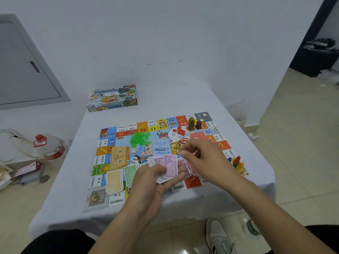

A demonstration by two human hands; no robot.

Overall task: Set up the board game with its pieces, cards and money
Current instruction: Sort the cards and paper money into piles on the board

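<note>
Head view, looking down: fanned stack of play money [167,168], purple 5000 note on top, lying over the board [117,200] near its front edge, being gripped by the left hand [148,182], fingers curled under. Right hand [200,158] hovering just above, fingertips pinched together, on what cannot be told. Sorted yellow notes [114,181], green notes [130,173] and tan cards [119,157] resting to the left. Green houses [140,139], red pieces [180,131], dice [159,132] sitting farther back. Game box [112,98] lying on the white-covered bench [183,99].
</note>
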